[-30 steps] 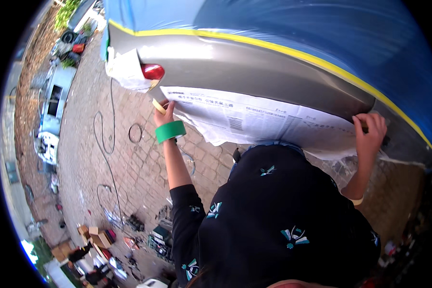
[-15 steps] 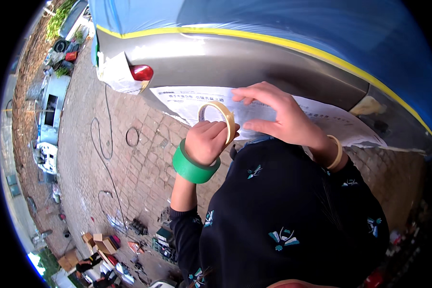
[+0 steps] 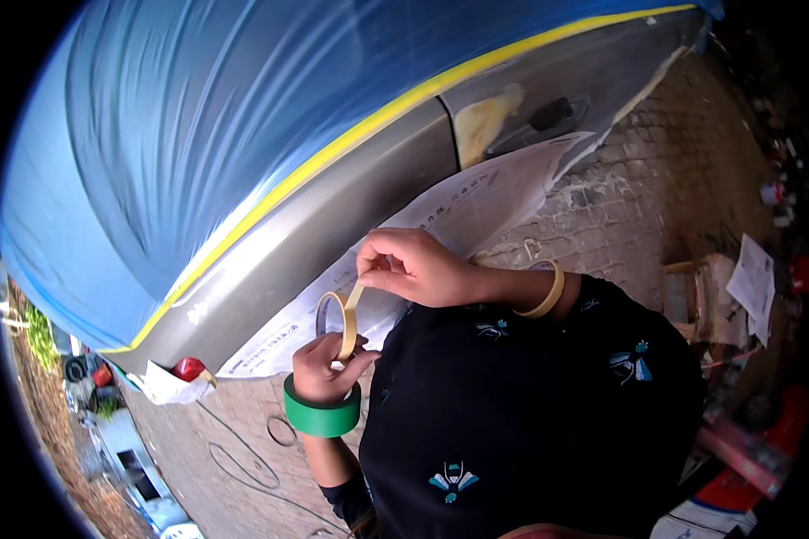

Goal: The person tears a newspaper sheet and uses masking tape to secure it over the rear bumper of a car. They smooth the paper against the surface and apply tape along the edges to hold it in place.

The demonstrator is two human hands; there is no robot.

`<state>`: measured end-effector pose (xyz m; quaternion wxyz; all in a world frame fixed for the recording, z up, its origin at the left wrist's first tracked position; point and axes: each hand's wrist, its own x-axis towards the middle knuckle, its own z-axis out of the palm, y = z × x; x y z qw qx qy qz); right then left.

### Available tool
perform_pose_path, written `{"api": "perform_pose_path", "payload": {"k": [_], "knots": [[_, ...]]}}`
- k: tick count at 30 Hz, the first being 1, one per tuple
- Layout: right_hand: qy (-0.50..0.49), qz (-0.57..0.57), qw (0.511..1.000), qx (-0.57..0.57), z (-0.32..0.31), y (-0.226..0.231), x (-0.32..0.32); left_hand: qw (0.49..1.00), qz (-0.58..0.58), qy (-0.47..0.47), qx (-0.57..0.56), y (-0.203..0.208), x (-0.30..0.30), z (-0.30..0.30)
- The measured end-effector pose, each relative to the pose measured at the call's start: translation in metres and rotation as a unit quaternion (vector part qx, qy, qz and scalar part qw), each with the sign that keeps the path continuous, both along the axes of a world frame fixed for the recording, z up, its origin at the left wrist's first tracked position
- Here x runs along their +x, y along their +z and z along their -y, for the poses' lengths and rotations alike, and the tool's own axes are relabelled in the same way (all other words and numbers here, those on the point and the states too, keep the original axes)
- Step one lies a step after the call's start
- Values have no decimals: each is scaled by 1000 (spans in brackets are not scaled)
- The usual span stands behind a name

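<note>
My left hand point(image 3: 322, 370) grips a roll of cream masking tape point(image 3: 349, 334), its fingers closed on the ring. Between the thumb and fingers of my right hand point(image 3: 418, 268) is the tape's loose end point(image 3: 355, 295), a short strip pulled up from the roll. A wide green tape roll point(image 3: 324, 417) hangs around my left wrist. Another tan tape roll point(image 3: 554, 289) circles my right wrist. Just beyond my hands, printed white paper point(image 3: 449, 202) runs along the lower edge of a grey car panel point(image 3: 368, 175).
Blue film point(image 3: 207, 117) covers the car above a yellow tape line point(image 3: 333, 148). A red lamp point(image 3: 189, 367) shows at the left end beside more paper. A hose point(image 3: 243, 476) lies on the brick paving. Boxes point(image 3: 688, 301) and a red object point(image 3: 782, 440) are at right.
My right hand, open before, has closed on the tape end and drawn out a short strip. The view has turned, and the car's side now slants up to the right.
</note>
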<state>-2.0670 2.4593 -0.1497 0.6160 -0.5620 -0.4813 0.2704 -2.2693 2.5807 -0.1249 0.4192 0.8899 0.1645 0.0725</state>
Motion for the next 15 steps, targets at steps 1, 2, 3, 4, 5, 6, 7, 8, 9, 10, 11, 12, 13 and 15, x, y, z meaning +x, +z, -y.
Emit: {"api": "perform_pose_path", "payload": {"k": [1, 2, 3, 4, 5, 6, 7, 8, 9, 10, 11, 12, 13, 15], "knots": [[-67, -14, 998, 8, 10, -7, 10, 999, -29, -20, -35, -3, 4, -8], [-129, -28, 991, 16, 19, -16, 22, 994, -60, -13, -94, -3, 9, -14], [-187, -44, 981, 28, 29, -24, 35, 991, -79, -13, -107, -5, 8, -24], [-241, -69, 967, 33, 43, -31, 50, 988, -102, -18, -116, -14, 0, -42], [-293, -93, 951, 39, 60, -35, 68, 984, -124, -23, -125, -20, -6, -54], [-348, -114, 930, 40, 79, -40, 86, 973, -137, 8, -187, -10, 0, -53], [-398, -137, 906, 44, 98, -42, 104, 958, -142, 21, -248, -8, -6, -60], [-446, -129, 882, 77, 113, -49, 120, 951, -127, 4, -280, -10, -10, -67], [-494, -121, 854, 109, 124, -55, 131, 943, -115, -14, -313, -13, -12, -73], [-513, -100, 845, 114, 128, -62, 139, 925, -100, -25, -365, -20, -15, -77], [-531, -78, 836, 115, 131, -67, 143, 921, -102, -48, -374, -23, -14, -78], [-548, -57, 826, 117, 134, -71, 147, 921, -86, -56, -375, -27, -11, -77], [-571, -40, 813, 106, 138, -74, 152, 921, -70, -63, -377, -31, -7, -72], [-605, -7, 791, 85, 139, -75, 162, 931, 13, -84, -354, -41, -2, -66]]}}
